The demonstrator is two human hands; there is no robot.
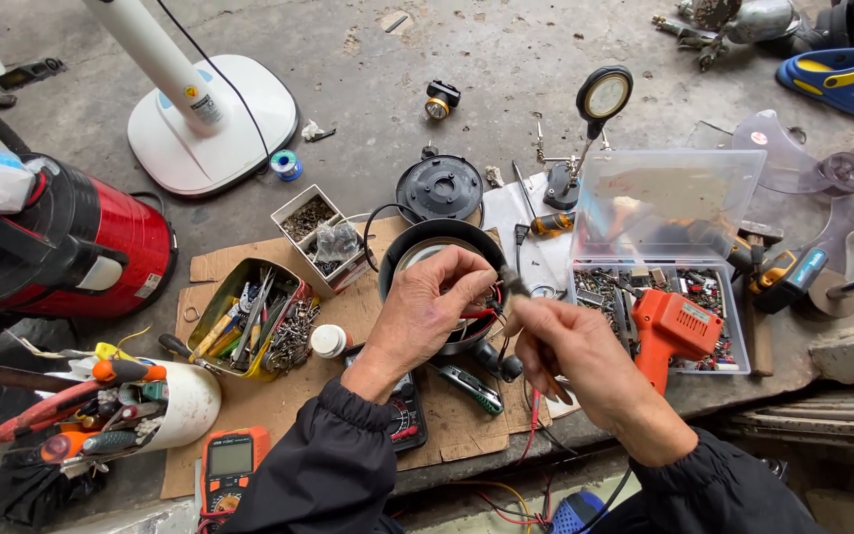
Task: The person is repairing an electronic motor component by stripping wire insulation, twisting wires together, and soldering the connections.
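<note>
Soft even daylight, faint shadows, sharp focus, wide-angle edge bending.

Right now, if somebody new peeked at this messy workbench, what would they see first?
Probably the two hands in the middle: the left hand pinches red wires over a round black appliance, and the right hand holds a thin tool to them. Next, the orange soldering gun lies on the clear parts box at right, and a shiny red cooker sits at far left.
</note>
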